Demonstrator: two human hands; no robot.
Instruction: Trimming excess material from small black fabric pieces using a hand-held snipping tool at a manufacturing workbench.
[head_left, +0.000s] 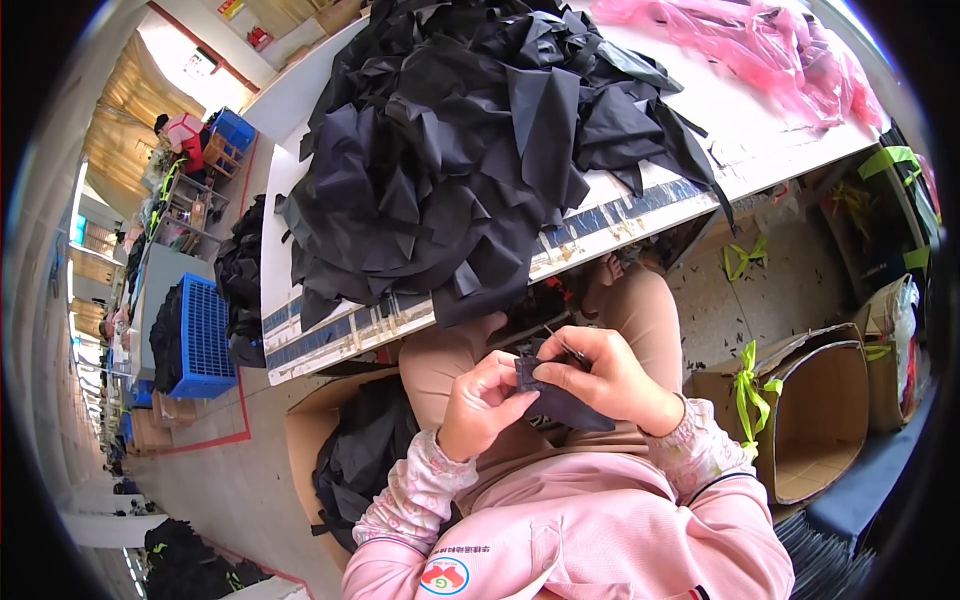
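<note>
Just above my lap, both hands meet at a small piece of black fabric [570, 408]. My left hand [480, 402] pinches its left edge between thumb and fingers. My right hand [612, 375] is closed at the upper right of the piece, its thumb pressing on the cloth. A thin dark metal tool [568, 346], perhaps thread snips, pokes out from the right fingers; most of it is hidden. In front of me, a big heap of black fabric pieces [450, 150] covers much of the white table [770, 150] and droops over its near edge.
Pink plastic sheeting [760, 50] lies at the table's far right. Left of my legs stands a cardboard box [305, 440] of black cloth. An open carton [820, 430] with a yellow-green ribbon [750, 390] is at my right. A blue crate [205, 335] and a distant person [185, 135] are left.
</note>
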